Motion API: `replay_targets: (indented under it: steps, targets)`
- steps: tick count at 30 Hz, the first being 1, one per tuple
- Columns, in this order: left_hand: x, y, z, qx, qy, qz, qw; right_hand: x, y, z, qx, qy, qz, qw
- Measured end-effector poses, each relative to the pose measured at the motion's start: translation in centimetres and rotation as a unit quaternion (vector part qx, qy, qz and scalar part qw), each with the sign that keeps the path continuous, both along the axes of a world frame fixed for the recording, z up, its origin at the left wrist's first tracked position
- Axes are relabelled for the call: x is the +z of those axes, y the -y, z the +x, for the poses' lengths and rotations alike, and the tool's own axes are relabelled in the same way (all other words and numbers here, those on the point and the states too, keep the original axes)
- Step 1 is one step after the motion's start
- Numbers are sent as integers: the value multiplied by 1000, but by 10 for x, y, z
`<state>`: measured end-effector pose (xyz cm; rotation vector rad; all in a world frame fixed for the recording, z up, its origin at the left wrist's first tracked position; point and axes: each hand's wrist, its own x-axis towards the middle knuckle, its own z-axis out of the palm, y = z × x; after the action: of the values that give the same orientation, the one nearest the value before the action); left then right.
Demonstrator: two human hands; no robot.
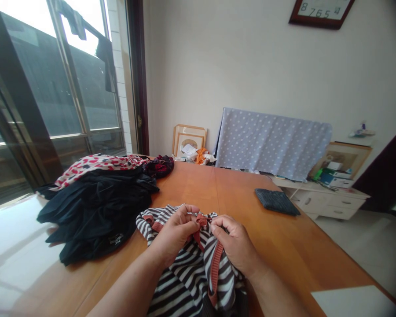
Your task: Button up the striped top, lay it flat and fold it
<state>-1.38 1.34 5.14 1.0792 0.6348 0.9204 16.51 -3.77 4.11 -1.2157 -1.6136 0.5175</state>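
Note:
A black-and-white striped knit garment (185,268) with rust-red ribbed trim lies bunched on the wooden table in front of me. My left hand (181,224) pinches the red ribbed trim near the garment's top, thumb and forefinger close together. Just to its right, my right hand (232,240) grips the striped cloth, with the fingers curled. A short stretch of red trim shows between the two hands. Some of the fabric under my palms and forearms is hidden.
A heap of dark clothes (102,211) lies on the left of the table (198,182), topped by a red-and-white patterned cloth (99,167). A folded dark garment (277,201) rests on the right. A white sheet (353,301) sits near the front right edge.

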Motion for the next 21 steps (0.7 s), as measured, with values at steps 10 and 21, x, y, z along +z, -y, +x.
replay_targets:
  steps: [10, 21]
  targets:
    - [-1, -2, -4, -14, 1, -22, 1000, -5, -1, 1, -24, 6, 7, 1000]
    - [-2, -3, -3, -11, -8, -18, 1000, -4, 5, -6, -41, 77, 112, 990]
